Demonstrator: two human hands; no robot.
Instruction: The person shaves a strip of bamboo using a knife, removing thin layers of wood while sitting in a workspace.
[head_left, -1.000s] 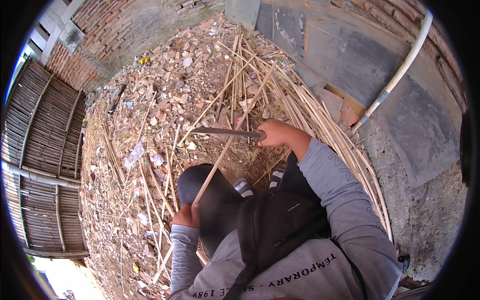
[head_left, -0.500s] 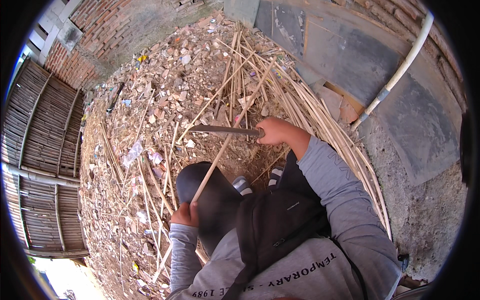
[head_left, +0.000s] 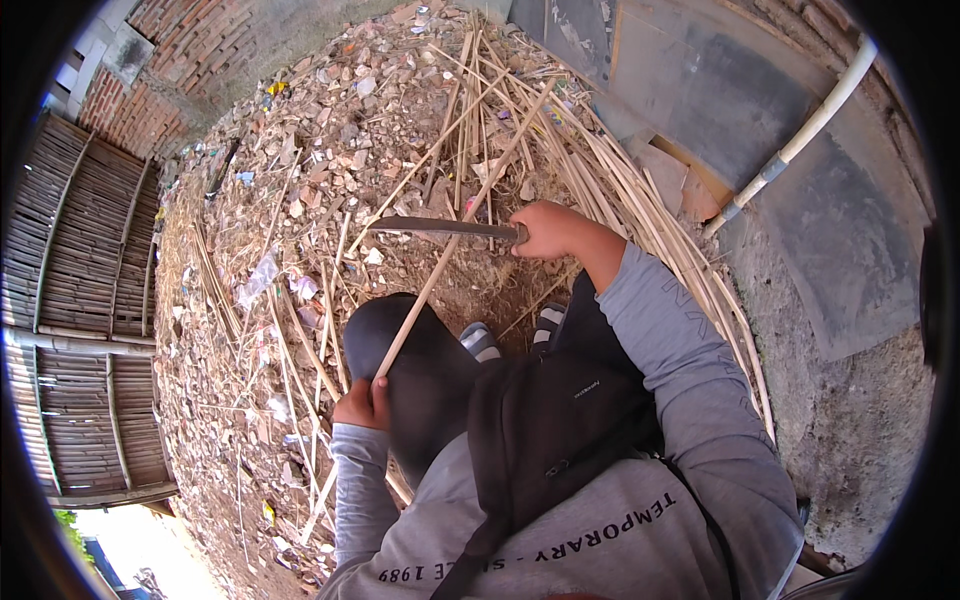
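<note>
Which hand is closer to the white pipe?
Right. The right hand, gripping the long blade, is left of the white pipe; the left hand, holding a thin stick, is farther left and lower in the picture.

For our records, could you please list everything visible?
Slender wooden stick: one, tan, centre
Long metal blade: one, dark, crossing stick
Littered stony rubble: uncountable, brown, widespread
Loose sticks: many, tan, on rubble
Brick wall: one, reddish, upper left
Slatted bamboo screen: one, brown, left
Flat panels: several, grey, upper right
Round pole: one, whitish, right
Fabric bag: one, black, lower centre
Striped footwear: two, greyish, centre
Sleeves: two, grey, either side
Trousers: pair, dark, centre
Left fingers: one set, around stick
Right fingers: one set, holding blade
</note>
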